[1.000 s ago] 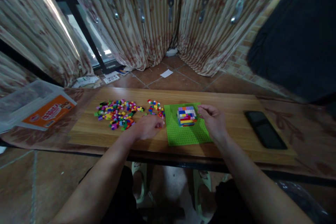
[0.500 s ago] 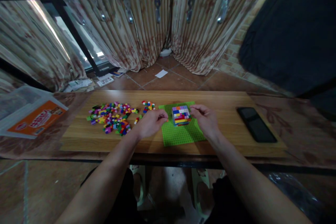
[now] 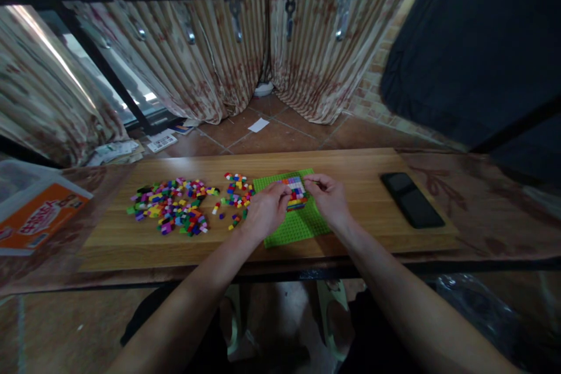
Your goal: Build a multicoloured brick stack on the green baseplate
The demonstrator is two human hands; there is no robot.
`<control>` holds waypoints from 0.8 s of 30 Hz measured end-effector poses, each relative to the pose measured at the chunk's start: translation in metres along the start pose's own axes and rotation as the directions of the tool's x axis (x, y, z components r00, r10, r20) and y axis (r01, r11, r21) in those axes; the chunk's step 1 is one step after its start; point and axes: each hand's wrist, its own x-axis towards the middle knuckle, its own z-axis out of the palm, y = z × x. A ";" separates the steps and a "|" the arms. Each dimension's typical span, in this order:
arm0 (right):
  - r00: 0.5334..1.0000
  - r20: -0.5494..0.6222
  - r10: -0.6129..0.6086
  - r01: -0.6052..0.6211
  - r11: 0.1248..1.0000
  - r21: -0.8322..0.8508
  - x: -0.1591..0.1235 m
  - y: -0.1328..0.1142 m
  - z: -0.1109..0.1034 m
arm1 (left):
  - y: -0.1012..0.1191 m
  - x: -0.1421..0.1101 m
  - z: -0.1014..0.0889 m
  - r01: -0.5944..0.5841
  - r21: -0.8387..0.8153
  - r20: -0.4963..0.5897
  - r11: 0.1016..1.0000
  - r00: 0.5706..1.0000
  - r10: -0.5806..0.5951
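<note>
A block built of many-coloured toy bricks [image 3: 294, 184] sits on a green studded baseplate [image 3: 287, 231]. My left hand [image 3: 269, 205] is over the block's left side, fingers closed in a pinch. Its fingertips meet at the block's upper layer and cover part of it; the small brick between them is mostly hidden. Close against the block's right side, my right hand [image 3: 328, 196] is pinched too, and what lies between its fingertips is too small to make out. Left of the baseplate lies a small group of loose bricks [image 3: 239, 186].
A larger heap of loose bricks [image 3: 173, 204] covers the left part of the wooden board [image 3: 350, 166]. At the far left stands a clear plastic box [image 3: 39, 210] with an orange label. A black tablet-like device [image 3: 412, 200] lies on the right.
My left hand has moved right from the loose bricks to the block, an orange brick showing at its fingertips midway. My right hand stays beside the block. The view has shifted right.
</note>
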 end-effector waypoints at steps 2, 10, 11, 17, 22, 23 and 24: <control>1.000 -0.002 0.001 -0.001 1.000 -0.008 -0.001 -0.001 0.001 | 0.002 0.000 0.002 -0.004 0.084 0.005 0.996 1.000 0.004; 0.999 0.029 0.028 -0.027 0.999 -0.024 -0.003 -0.003 0.003 | 0.009 0.000 0.016 -0.055 0.281 0.017 0.958 0.998 0.053; 0.999 0.033 0.030 -0.029 0.999 -0.019 -0.003 -0.002 0.003 | 0.009 0.000 0.017 -0.060 0.284 0.011 0.957 0.998 0.059; 0.995 0.069 0.072 -0.075 0.996 0.051 -0.002 -0.001 0.001 | 0.004 -0.001 0.017 -0.050 0.139 -0.061 0.989 0.996 0.059; 0.974 0.129 0.188 -0.207 0.966 0.156 -0.003 -0.003 0.000 | 0.001 0.004 0.018 0.056 -0.063 -0.086 0.996 0.994 -0.062; 0.967 0.141 0.212 -0.234 0.958 0.168 -0.003 -0.004 -0.001 | 0.001 0.005 0.018 0.078 -0.093 -0.087 0.993 0.992 -0.086; 0.962 0.153 0.227 -0.253 0.951 0.176 -0.004 -0.005 -0.002 | 0.001 0.006 0.018 0.094 -0.112 -0.090 0.989 0.991 -0.104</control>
